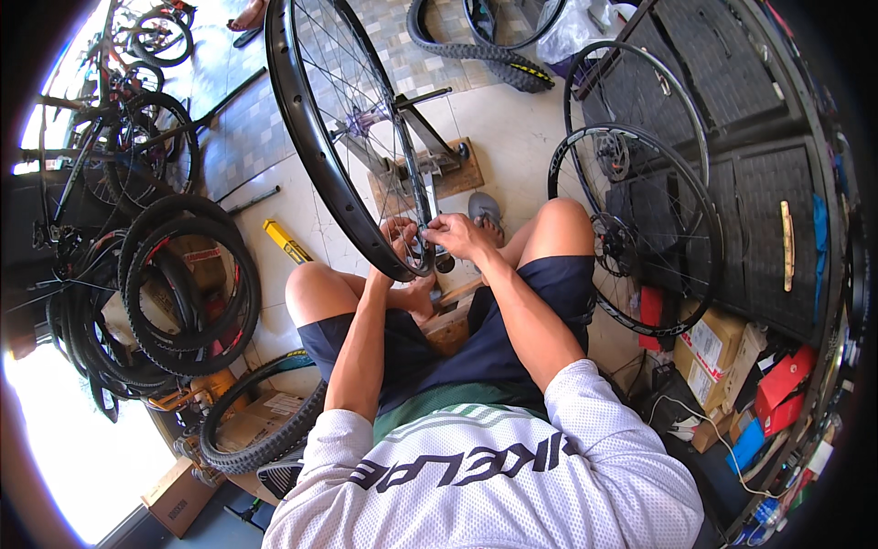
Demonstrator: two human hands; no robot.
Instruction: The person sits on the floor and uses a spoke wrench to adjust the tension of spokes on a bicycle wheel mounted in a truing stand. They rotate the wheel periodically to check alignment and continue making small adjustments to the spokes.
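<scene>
A large bicycle wheel with a wide black rim [314, 151] stands upright in front of me, its purple hub [362, 121] held in a wheel truing stand [428, 165] on a wooden base. At the near end of the rim, my left hand [400, 236] is closed among the spokes, on the rim's inner side. Opposite it, my right hand [460, 235] pinches at the rim's right edge with thumb and finger. A small greenish bit shows between the two hands. What either set of fingertips holds is too small to make out.
Tyres [187, 284] and parked bicycles [151, 137] crowd the left. A yellow box [287, 242] lies on the floor. Two more wheels [636, 229] lean against black drawers [764, 229] at right, above cardboard boxes [713, 348]. A loose tyre [512, 69] lies at the far side.
</scene>
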